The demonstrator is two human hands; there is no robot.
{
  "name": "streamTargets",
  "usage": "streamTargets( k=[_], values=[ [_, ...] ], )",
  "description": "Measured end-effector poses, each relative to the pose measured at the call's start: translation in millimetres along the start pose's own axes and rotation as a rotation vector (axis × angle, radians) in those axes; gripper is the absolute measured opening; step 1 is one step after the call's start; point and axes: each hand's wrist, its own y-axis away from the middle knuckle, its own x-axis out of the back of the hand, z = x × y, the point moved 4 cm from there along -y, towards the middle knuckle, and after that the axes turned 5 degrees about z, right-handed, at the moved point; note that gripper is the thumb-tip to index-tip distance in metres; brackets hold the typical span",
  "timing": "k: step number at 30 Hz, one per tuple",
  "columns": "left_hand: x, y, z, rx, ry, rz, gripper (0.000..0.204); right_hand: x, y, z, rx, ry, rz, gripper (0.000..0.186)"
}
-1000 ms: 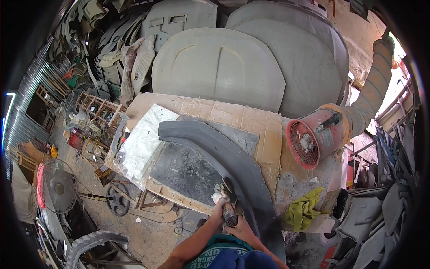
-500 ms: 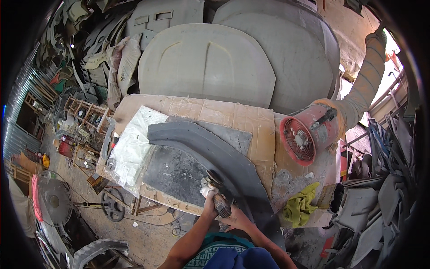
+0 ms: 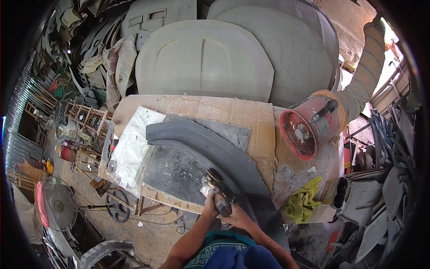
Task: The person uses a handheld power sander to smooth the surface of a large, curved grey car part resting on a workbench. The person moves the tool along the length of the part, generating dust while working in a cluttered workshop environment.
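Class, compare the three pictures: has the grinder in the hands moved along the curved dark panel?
Cannot tell: the grinder sits at the curved dark panel's inner edge throughout; the head camera shifts.

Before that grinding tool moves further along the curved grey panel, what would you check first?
1. Both hands on the grinder: left hand and right hand grip it; ok.
2. Disc touching the curved grey panel: cannot tell.
3. Panel resting on the cardboard-topped table: ok.
4. Yellow rag away from the disc: ok.
5. Red fan standing apart from the panel: ok.
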Motion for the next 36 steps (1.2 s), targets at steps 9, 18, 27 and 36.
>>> streamTargets(
  k=[9, 18, 27, 36],
  values=[
    [15, 6, -27, 0.05, -0.02, 0.067, 0.031, 8, 31, -6, 0.053, -0.129, 0.127, 0.085],
    [20, 17, -44, 0.051, -0.14, 0.047, 0.033, -2, 63, 16, -0.284, -0.263, -0.099, 0.085],
    [16, 10, -16, 0.014, -0.11, 0.094, 0.035, -19, 38, 19, -0.244, -0.225, -0.022, 0.071],
    [15, 3, 18, -0.031, -0.102, 0.075, 0.036, -35, 10, 16, -0.192, -0.265, -0.03, 0.076]
  ],
)
